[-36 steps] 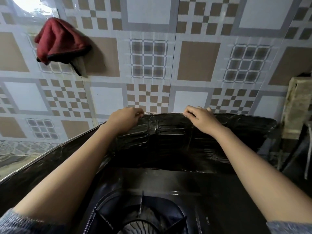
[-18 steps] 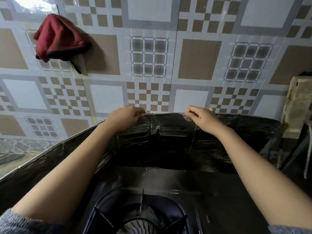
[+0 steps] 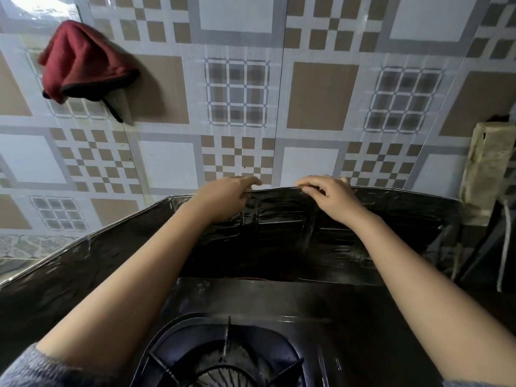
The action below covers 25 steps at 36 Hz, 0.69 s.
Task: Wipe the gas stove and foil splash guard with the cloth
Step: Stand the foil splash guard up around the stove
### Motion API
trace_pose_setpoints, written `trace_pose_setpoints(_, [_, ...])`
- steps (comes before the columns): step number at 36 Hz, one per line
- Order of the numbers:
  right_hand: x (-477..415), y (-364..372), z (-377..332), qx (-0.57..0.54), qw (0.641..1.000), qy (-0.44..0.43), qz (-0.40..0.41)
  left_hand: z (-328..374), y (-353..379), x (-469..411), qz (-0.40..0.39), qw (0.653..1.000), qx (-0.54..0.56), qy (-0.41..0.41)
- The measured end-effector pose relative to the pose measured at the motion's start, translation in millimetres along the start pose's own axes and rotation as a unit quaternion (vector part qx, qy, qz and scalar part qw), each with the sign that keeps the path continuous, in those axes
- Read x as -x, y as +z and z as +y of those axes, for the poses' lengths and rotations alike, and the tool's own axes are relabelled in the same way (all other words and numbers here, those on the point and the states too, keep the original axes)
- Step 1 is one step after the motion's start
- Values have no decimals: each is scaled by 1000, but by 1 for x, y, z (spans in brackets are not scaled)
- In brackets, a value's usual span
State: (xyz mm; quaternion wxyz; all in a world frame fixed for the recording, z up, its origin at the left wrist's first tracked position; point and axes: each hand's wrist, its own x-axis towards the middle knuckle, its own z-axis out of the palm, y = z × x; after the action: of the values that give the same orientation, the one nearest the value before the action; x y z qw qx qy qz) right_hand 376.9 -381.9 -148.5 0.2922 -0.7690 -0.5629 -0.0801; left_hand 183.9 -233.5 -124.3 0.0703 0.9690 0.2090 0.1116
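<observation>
Head view: left hand (image 3: 223, 197) and right hand (image 3: 329, 196) pinch the foil splash guard (image 3: 279, 233) top edge, side by side.

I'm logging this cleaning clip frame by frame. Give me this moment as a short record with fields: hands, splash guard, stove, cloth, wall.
left hand: gripping the top edge of the splash guard's back panel
right hand: pinching the same top edge, close beside the left
foil splash guard: dark, crinkled, standing around the back and left of the stove
gas stove: black top, burner grate at the bottom edge of the view
red cloth: hanging on the wall, upper left, in neither hand
tiled wall: brown and white patterned tiles
</observation>
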Motion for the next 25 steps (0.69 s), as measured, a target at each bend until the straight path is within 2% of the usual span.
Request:
trace_pose_setpoints(7, [7, -12, 12, 32, 999, -4, -12, 21, 11, -15, 30, 999, -7, 28])
trace_pose_setpoints(13, [23, -29, 42, 94, 995, 35, -11, 21, 15, -14, 48, 999, 15, 19])
trace_pose_setpoints(25, [33, -38, 51, 85, 996, 12, -7, 24, 16, -18, 37, 998, 14, 40])
